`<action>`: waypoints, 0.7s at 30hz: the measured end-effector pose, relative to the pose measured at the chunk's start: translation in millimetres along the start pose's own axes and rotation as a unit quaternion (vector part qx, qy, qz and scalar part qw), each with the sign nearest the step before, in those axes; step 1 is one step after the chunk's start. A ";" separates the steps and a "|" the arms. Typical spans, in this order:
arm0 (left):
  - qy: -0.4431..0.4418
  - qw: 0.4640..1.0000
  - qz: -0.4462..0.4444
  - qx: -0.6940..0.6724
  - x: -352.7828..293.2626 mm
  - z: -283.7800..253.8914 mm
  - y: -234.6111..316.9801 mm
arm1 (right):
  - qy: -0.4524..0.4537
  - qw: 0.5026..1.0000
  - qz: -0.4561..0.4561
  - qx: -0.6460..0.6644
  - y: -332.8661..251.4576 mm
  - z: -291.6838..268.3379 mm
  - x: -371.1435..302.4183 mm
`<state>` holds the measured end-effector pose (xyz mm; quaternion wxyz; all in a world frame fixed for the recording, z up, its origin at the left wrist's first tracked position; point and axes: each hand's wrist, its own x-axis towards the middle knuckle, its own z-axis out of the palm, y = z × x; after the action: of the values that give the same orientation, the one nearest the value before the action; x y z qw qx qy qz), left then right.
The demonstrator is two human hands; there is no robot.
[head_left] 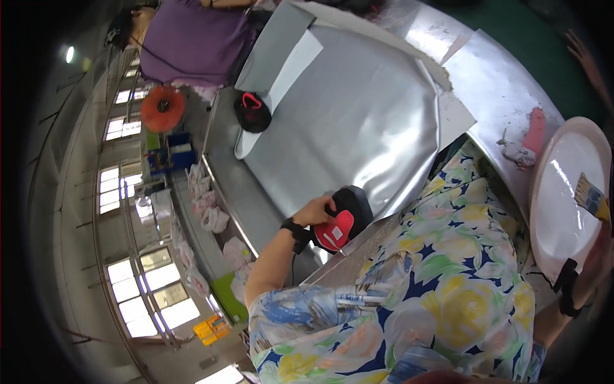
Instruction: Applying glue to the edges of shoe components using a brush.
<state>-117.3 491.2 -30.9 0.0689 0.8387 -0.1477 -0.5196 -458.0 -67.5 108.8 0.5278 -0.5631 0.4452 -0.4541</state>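
My left hand (316, 212), with a black wristband, grips a black and red shoe upper (344, 229) at the near edge of the silvery metal worktop (345, 115). A red panel with a small white patch faces up on this piece. At the far right my right hand (598, 256) holds a paint brush (593, 197) by its handle; its fingers are partly lost in the dark rim. The bristles are over a shallow white basin (542, 211) that has whitish liquid in it. Farther off on the worktop sits another black shoe upper (253, 112) with a red collar.
A white strip (295, 64) lies beside the far shoe upper. Raised grey board edges (457, 105) border the worktop. A pink piece (535, 131) with a grey lump lies near the basin. A person in purple (195, 41) works opposite; another person's hand (579, 51) shows at upper right.
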 end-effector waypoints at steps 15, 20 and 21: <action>0.264 0.806 0.490 0.202 66.8 -61.2 290.8 | -0.172 0.973 -0.085 -0.129 71.4 -41.3 -33.8; 0.128 0.819 0.474 0.297 71.2 -89.0 242.5 | -0.101 0.969 -0.109 -0.198 79.5 -52.0 -14.4; 0.160 0.809 0.464 0.324 72.9 -83.9 240.0 | -0.114 0.966 -0.115 -0.202 84.1 -44.0 -6.5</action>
<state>-54.3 237.4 9.4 0.0490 0.7151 -0.6662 -0.2059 -504.3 -73.4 25.9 0.3942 -0.7535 0.3971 -0.3453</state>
